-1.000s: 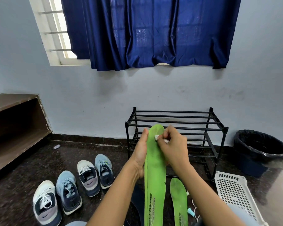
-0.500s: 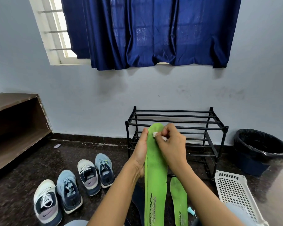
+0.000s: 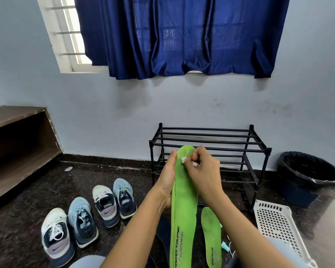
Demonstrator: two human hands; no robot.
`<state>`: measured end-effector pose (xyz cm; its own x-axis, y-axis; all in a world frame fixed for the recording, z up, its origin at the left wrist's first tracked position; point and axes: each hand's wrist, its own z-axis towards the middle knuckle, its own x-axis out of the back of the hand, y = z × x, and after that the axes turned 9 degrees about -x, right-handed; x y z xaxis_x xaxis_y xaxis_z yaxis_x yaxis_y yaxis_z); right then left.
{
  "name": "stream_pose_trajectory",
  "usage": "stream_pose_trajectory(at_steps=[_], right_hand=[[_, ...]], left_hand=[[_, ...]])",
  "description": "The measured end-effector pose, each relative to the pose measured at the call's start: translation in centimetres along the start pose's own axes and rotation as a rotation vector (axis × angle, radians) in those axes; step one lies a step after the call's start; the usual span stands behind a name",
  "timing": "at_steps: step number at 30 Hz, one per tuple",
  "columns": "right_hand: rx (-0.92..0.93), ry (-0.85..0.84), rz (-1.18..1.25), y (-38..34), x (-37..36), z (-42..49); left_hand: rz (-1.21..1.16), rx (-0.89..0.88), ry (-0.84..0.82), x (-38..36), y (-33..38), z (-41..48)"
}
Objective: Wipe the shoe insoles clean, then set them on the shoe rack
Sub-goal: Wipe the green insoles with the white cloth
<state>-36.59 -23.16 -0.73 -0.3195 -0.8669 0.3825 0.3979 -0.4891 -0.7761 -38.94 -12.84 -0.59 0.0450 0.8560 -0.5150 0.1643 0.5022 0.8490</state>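
Head view, and I'm mid-wipe: my left hand (image 3: 167, 182) backs the insole (image 3: 184, 206) along its left edge, fingers laid straight up it, thumb out of sight, so I'm bracing it more than clamping it. The insole stands tall in front of me, toe end up, heel end down toward my lap, with the rack (image 3: 209, 140) behind it. My right hand (image 3: 203, 175) has its fingers curled in, pinching a small white wipe (image 3: 183, 159) and pressing it against the toe end. So where are we? I'd call it early to middle. The wipe is up at the tip, and I can't tell from here how much of the long green face below it has been covered. The second insole (image 3: 211, 235) lies flat on the floor (image 3: 27, 190) just to the right of the one I'm holding. It shows pale smudges, so my guess is it wants wiping too. Neither insole is on the rack yet, so both placements are left to do. Shoes (image 3: 89, 215) sit in a row to my left, a basket (image 3: 275, 225) and a bin (image 3: 307, 176) to my right, none of them in the way. Next, by my reckoning: finish this face, set it on the rack, then take up the other.
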Motion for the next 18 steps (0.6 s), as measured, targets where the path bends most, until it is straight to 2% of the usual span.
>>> stream_pose_trajectory(at_steps=[3, 8, 11, 15, 18], right_hand=[[-0.028, 0.016, 0.03, -0.2, -0.5, 0.1], [-0.134, 0.186, 0.056, 0.1, -0.2, 1.8], [-0.157, 0.136, 0.09, -0.1, 0.0, 1.6], [-0.048, 0.001, 0.081, -1.1, -0.9, 0.2], [-0.065, 0.056, 0.038, -0.8, -0.7, 1.3]], left_hand=[[-0.017, -0.023, 0.011, -0.2, -0.1, -0.1], [-0.001, -0.015, 0.005, -0.9, -0.8, -0.3], [-0.025, -0.015, 0.008, -1.0, -0.7, -0.2], [-0.027, -0.023, 0.035, -1.3, -0.3, -0.1], [0.007, -0.022, 0.022, -1.8, -0.6, -0.1]])
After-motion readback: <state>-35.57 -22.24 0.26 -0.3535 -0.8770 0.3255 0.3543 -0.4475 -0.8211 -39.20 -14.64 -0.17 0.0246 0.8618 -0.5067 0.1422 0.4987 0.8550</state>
